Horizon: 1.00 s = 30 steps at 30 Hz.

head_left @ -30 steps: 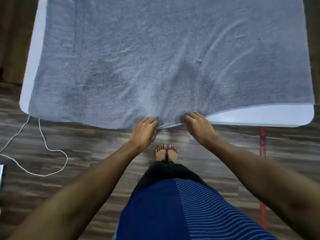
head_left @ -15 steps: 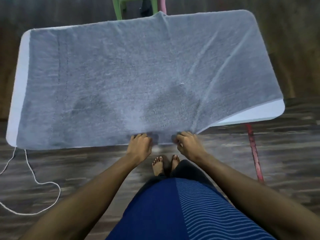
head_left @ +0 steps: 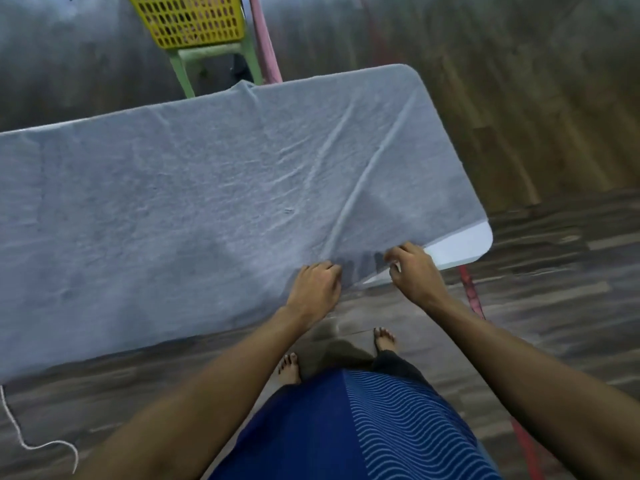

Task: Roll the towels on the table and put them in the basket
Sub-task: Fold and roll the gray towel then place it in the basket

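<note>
Left hand (head_left: 313, 289) and right hand (head_left: 412, 271) both grasp near edge of towel (head_left: 207, 209), fingers curled. Towel lies spread over table (head_left: 464, 244); no roll begun, whole task left. Cord (head_left: 20, 441) on floor, left. Basket (head_left: 194, 20) on stool (head_left: 207, 50) beyond far edge; table stands between.

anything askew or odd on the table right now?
The towel lies skewed on the table: the table's near right corner shows bare, and long creases fan out from where the left hand and right hand grip the near edge. Nothing looks damaged.
</note>
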### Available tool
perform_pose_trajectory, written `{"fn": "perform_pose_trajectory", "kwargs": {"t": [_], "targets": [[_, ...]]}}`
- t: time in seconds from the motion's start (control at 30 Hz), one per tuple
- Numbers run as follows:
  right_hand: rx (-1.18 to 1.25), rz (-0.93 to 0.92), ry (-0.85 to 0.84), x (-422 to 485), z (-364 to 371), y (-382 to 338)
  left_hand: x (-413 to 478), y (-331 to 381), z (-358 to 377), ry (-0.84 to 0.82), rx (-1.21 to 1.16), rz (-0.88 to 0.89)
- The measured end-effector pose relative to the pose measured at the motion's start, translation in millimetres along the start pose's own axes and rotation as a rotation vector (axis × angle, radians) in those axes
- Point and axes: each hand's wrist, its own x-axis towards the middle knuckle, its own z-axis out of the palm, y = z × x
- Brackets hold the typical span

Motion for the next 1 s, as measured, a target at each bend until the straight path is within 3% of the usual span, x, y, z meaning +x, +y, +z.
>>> {"fn": "perform_pose_trajectory", "kwargs": {"t": [0.2, 0.33, 0.6, 1.0], "targets": [[-0.14, -0.102, -0.181, 36, -43, 91, 46, 53, 53, -0.106, 0.081, -0.073], [-0.109, -0.215, -0.213, 47, -53, 125, 50, 70, 69, 0.023, 0.096, -0.151], [-0.107, -0.32, -0.191, 52, -52, 143, 54, 88, 74, 0.052, 0.1, -0.242], [-0.029, -0.164, -0.252, -28, -48, 161, 29, 105, 89, -0.072, 0.108, -0.19]]}}
